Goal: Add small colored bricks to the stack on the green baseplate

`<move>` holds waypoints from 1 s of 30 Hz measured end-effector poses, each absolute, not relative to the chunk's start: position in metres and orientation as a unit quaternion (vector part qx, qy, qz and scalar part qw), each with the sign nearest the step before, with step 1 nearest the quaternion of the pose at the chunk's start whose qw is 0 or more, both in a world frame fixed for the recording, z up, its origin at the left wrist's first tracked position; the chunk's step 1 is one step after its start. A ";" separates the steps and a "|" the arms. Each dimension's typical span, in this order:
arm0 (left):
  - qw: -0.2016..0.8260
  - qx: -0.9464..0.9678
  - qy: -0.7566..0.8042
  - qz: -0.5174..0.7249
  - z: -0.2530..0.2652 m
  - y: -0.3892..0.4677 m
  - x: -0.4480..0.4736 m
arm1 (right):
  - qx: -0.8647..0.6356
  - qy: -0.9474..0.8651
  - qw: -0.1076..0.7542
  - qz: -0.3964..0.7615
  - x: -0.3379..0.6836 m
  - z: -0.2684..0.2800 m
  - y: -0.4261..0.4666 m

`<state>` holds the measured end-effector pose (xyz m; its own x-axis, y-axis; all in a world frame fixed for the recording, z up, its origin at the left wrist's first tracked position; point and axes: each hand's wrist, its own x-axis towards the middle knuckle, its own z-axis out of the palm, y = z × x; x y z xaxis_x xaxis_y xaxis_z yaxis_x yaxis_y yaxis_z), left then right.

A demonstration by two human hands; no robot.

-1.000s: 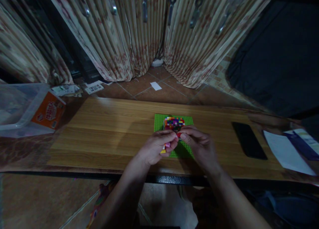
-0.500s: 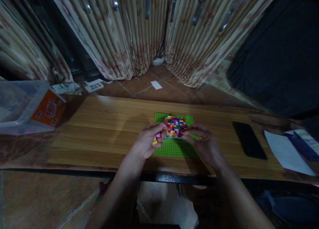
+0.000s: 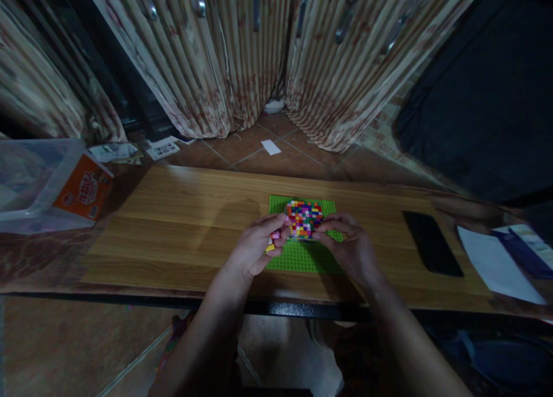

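Grip of the left hand (image 3: 254,244): fingers curled into the palm around a few small pink, white and yellow plastic bricks (image 3: 270,247), thumb and forefinger brought forward to the near left edge of the build. Holding the bricks in the curled fingers presumably leaves those two tips free. Grip of the right hand (image 3: 352,244): thumb and forefinger nearly together at the near right corner; whether a separate brick is pinched between them cannot be told. The rectangular, multicoloured block of small plastic bricks (image 3: 305,217) sits over the far half of a green, studded plastic baseplate (image 3: 302,259), flanked by both hands, an arrangement that probably steadies it. The fingertips hide its near corners. The baseplate rests on a brown, wood-grain desk (image 3: 173,230). To the right, well apart from the hands, lie a black, rectangular phone (image 3: 432,243) and a white paper sheet (image 3: 496,264); to the left stands a clear plastic bin (image 3: 38,212) with an orange printed panel (image 3: 84,188). Beyond, striped, floral fabric curtains (image 3: 242,68) hang to the tiled floor.
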<state>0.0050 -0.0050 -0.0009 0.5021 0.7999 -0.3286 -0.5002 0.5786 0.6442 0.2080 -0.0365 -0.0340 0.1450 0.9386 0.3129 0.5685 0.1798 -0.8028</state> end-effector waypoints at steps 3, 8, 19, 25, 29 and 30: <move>0.831 0.244 0.315 0.389 -0.001 -0.005 0.005 | -0.602 -0.629 0.447 0.205 0.207 -0.033 -0.037; 0.832 0.246 0.317 0.382 -0.001 -0.004 0.006 | -0.596 -0.648 0.438 0.182 0.208 -0.033 -0.038; 0.832 0.271 0.316 0.367 -0.005 -0.006 0.011 | -0.582 -0.687 0.413 0.138 0.209 -0.033 -0.040; 0.840 0.277 0.308 0.351 -0.005 -0.007 0.012 | -0.568 -0.653 0.469 0.176 0.214 -0.031 -0.039; 0.844 0.285 0.307 0.336 -0.004 -0.008 0.013 | -0.553 -0.628 0.512 0.194 0.208 -0.020 -0.041; 0.845 0.287 0.306 0.331 -0.004 -0.009 0.014 | -0.545 -0.634 0.510 0.202 0.205 -0.018 -0.042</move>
